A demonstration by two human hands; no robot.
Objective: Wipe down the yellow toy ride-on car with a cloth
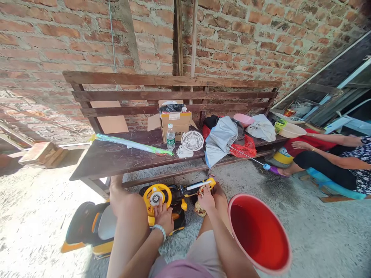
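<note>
Between my legs stands a yellow and black ride-on toy digger [176, 193] with a yellow steering wheel [147, 197]. My left hand [164, 217] lies against the lower right of the wheel, its fingers stretched out and spread. My right hand [206, 199] is closed around a crumpled, brownish patterned cloth [199, 210], pressed to the digger's yellow and white arm [199, 184]. Part of the cloth hangs below my fingers. To the right of my right leg is a large red bucket [261, 231]; whether it holds water is hard to make out.
A dark wooden bench [116, 156] runs along the brick wall, bearing a cardboard box [176, 125], water bottle [171, 139], white fan [192, 141] and folded silver umbrella [222, 135]. At right, another person [333, 154] sits on a blue stool. The toy's seat [108, 224] is at left.
</note>
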